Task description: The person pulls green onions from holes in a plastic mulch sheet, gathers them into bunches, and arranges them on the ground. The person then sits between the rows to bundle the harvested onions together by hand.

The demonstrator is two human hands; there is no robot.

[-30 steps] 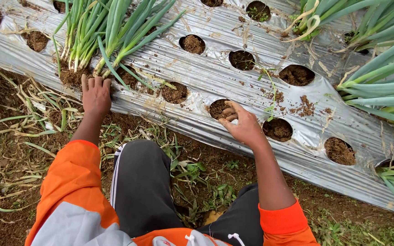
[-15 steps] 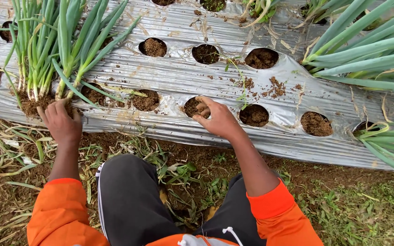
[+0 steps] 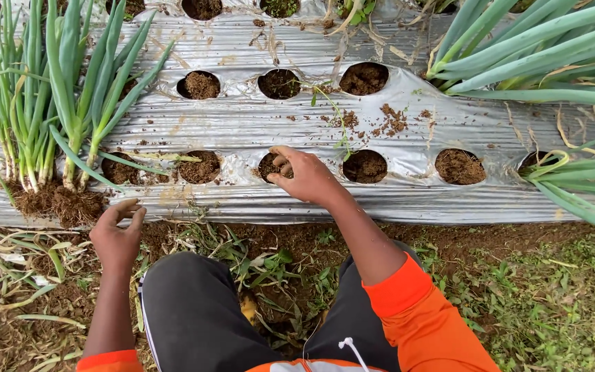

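My right hand (image 3: 306, 176) rests on the silver plastic mulch (image 3: 242, 124), its fingers curled into a soil-filled planting hole (image 3: 268, 166); I cannot see anything held in it. My left hand (image 3: 117, 231) hovers with fingers loosely spread just below the mulch's front edge, close to the soily roots (image 3: 60, 201) of a pulled bunch of green onions (image 3: 56, 103) that lies on the plastic at the left. Orange sleeves and dark trousers show at the bottom.
Two rows of round holes with brown soil run across the mulch, such as the hole (image 3: 364, 165) right of my hand. Tall green onion plants (image 3: 531, 55) fill the upper right. Bare earth, weeds and dry leaves (image 3: 15, 275) lie in front.
My left hand has drawn back from the onion bunch's roots to below the mulch edge. The view has shifted, so the bed appears further left. My right hand stays in the same hole.
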